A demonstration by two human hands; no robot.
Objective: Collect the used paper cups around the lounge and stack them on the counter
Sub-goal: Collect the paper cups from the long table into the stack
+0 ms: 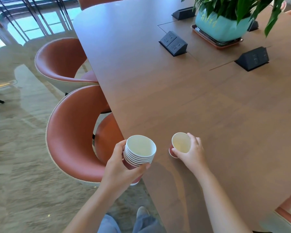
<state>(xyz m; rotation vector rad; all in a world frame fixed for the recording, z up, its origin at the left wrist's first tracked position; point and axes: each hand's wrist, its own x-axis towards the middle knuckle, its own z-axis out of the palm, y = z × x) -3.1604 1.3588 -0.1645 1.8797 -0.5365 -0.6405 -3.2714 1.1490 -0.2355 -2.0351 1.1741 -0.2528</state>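
Note:
My left hand (123, 167) grips a nested stack of several red paper cups (139, 151) with white rims, held just past the near left edge of the brown wooden table (158, 81). A single red paper cup (181, 143) with a white inside is tilted toward me, and my right hand (190, 152) holds it with fingers over the far rim and thumb on the near side. That cup is a short way to the right of the stack, low over the table. I cannot tell whether it touches the tabletop.
Two orange shell chairs (74, 132) (60, 61) are tucked along the table's left edge. Black pop-up socket boxes (173, 42) (253, 58) and a teal potted plant (222, 26) on a tray sit at the far right. Carpet lies to the left.

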